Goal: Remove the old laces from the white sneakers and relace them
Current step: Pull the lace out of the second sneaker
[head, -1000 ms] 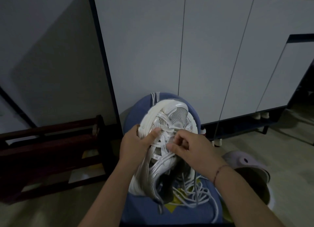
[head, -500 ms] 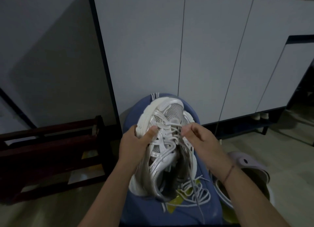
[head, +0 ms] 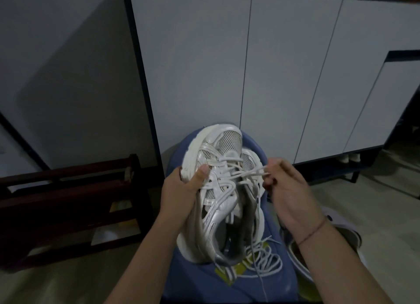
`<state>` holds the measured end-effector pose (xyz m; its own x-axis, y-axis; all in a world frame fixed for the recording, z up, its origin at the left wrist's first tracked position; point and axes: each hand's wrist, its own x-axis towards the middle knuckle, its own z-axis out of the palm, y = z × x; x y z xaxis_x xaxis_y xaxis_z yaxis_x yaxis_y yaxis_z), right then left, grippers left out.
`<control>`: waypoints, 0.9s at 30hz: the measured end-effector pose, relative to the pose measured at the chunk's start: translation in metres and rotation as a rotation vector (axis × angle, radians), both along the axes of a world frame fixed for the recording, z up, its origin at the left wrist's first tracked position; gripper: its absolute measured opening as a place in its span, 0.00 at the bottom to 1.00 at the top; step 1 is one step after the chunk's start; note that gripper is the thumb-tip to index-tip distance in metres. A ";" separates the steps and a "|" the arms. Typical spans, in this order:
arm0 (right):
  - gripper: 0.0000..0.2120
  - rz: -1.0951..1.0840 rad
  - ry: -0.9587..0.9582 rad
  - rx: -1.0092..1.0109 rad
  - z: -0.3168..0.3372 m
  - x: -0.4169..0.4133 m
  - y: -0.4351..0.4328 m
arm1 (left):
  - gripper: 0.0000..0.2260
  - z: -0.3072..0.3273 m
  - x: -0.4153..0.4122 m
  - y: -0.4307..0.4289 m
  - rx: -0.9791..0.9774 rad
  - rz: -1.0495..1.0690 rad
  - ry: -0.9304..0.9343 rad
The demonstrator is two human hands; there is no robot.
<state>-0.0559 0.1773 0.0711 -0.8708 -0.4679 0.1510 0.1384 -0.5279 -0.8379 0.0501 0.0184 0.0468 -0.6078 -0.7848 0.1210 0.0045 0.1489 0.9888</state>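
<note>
Rightward, toward 3 o'clock, the right hand has drawn away from the tongue since a second ago, and a short span of white lace now stretches from the eyelets to its fingertips, which are curled and pinch it. The left hand grips the white sneaker at its 9 o'clock edge, thumb across the upper and fingers wrapped beneath. The shoe rests toe-up at 12 o'clock on a blue seat.

Unlacing looks partly done. Crossings remain over the forefoot, while the rows nearer the collar seem bare. A loose tangle of lace lies on the seat at 5 o'clock. Relacing does not appear to have begun.

Dim light blurs the eyelets, so the number of rows left is unclear. Nor can I tell whether the tangle belongs to this lace or another. A second white toe seems to peek out at 2 o'clock, though this is uncertain.
</note>
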 end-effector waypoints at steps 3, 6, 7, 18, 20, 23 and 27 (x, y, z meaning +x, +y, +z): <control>0.12 -0.090 0.318 0.417 -0.007 -0.004 0.003 | 0.12 0.000 0.000 0.002 -0.017 -0.001 -0.028; 0.09 -0.135 0.692 0.595 -0.007 0.002 0.003 | 0.13 -0.002 0.000 0.001 -0.092 0.015 -0.074; 0.11 -0.143 0.800 0.620 -0.007 0.004 0.002 | 0.13 -0.002 -0.001 0.001 -0.116 0.015 -0.089; 0.12 -0.309 0.532 0.416 -0.006 -0.006 0.004 | 0.14 -0.001 0.001 -0.001 -0.036 -0.016 -0.020; 0.15 -0.378 0.387 0.321 -0.003 -0.017 0.013 | 0.13 0.000 0.001 -0.003 -0.036 -0.003 -0.006; 0.14 -0.390 0.473 0.488 -0.008 -0.023 0.016 | 0.13 -0.001 0.001 -0.003 -0.041 -0.005 -0.024; 0.07 -0.232 0.664 0.607 -0.007 -0.006 0.007 | 0.11 -0.001 0.000 0.000 -0.059 -0.002 -0.039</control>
